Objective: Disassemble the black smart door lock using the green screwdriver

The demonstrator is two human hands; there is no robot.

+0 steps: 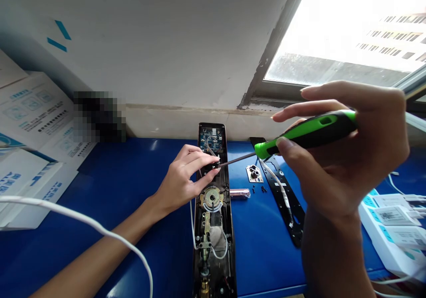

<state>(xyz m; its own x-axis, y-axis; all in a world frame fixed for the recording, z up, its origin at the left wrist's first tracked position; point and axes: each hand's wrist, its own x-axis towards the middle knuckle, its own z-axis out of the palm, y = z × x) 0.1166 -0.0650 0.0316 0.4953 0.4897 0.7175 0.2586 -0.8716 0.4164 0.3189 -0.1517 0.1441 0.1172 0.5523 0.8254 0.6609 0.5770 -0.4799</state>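
My right hand (339,156) is closed around the green-and-black handle of a screwdriver (309,134). Its shaft slants down to the left, and the tip meets the fingertips of my left hand (186,174). Those left fingers are pinched together over the upper part of a long, dark, open lock housing (229,218); whatever small piece sits between them is hidden. Above the fingers, a blue circuit board (212,140) fills the top of the housing. Below them lie a round metal part (212,198), brass-coloured mechanism pieces and thin white wires.
To the right lie a long black plate (286,205) with a white-sleeved cable, a small metal plate (254,174), several dark screws (263,189) and a pink wrapped cylinder (240,194). A power strip (382,240) holds chargers. White boxes (36,120) stand left; a white cable (100,229) crosses the foreground.
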